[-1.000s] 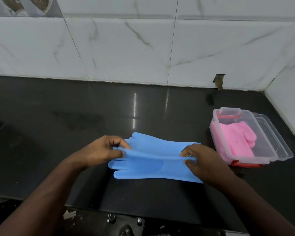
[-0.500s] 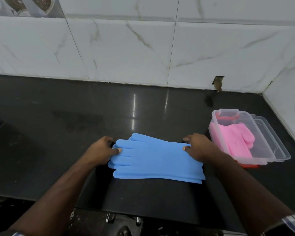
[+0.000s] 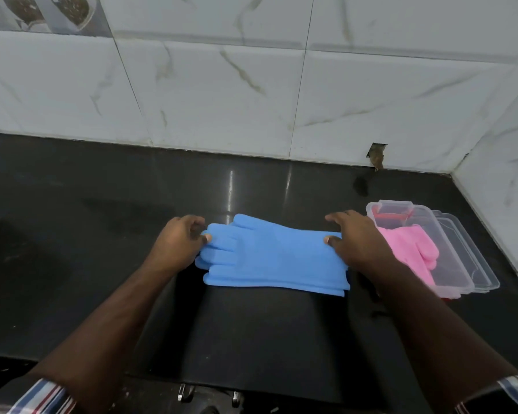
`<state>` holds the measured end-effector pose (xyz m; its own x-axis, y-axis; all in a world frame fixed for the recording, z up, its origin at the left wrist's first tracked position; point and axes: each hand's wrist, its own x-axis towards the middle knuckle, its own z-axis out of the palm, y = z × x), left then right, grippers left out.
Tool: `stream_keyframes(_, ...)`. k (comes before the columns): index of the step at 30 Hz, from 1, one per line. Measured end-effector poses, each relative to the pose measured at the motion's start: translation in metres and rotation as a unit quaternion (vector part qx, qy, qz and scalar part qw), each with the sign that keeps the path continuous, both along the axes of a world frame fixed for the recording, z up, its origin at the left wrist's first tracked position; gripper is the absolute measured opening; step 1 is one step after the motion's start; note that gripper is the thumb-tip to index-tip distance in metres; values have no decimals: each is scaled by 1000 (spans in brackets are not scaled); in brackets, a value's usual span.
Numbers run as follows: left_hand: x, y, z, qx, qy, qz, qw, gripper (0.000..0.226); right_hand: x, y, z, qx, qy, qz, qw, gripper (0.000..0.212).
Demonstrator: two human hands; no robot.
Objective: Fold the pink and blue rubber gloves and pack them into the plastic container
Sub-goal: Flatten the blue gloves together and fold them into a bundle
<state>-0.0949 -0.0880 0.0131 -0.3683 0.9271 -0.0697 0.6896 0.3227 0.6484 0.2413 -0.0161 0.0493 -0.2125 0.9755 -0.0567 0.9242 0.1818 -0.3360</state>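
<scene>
Nearest to me, my striped shirt cuffs [image 3: 44,394] sit at the bottom corners and both forearms reach out over the glossy black stone worktop [image 3: 72,249]. Between my hands the soft blue rubber gloves [image 3: 274,253] lie flat in a stack, fingers pointing left, cuffs right. A second ago I was lifting the top glove's near edge in a pinch; half a second ago it was already laid down flat, and it lies the same way now. My left hand [image 3: 177,245] is curled, thumb touching the glove fingertips, not clamped on them. My right hand [image 3: 358,239] has its fingers spread apart, thumb pressing on the cuff end. Just right of that hand, the clear rectangular plastic container [image 3: 449,265] holds the folded pink rubber gloves [image 3: 413,246], where they were before. Beyond everything rises the white marble-veined tiled wall [image 3: 222,94].
</scene>
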Motion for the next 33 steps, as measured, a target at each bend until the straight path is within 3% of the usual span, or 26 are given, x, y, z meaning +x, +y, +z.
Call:
stream_keyframes(2, 1, -2, 0, 18, 74, -33, 997, 40, -2, -4, -4, 8, 2, 12, 1000, 41)
stream_keyframes(5, 8, -15, -6, 21, 75, -166, 983, 29, -2, -16, -16, -91, 37, 23, 995, 27)
stream_keyframes(8, 18, -26, -11, -17, 117, -246, 962, 31, 3, -26, -24, -139, -9, 65, 988, 27)
stream_keyframes(13, 20, -34, -17, 0, 162, -242, 957, 27, 11, -30, -33, -161, -86, 96, 979, 33)
stream_keyframes(17, 19, -36, -11, 43, 174, -248, 952, 14, 9, -31, -38, -151, -92, 85, 981, 27)
stream_keyframes(25, 9, -49, 3, 134, 171, -210, 953, 12, 8, -54, -36, 38, 15, 85, 996, 23)
stream_keyframes(33, 0, -73, -23, 74, 161, -219, 960, 15, 6, -68, -54, 16, 1, 143, 990, 21)
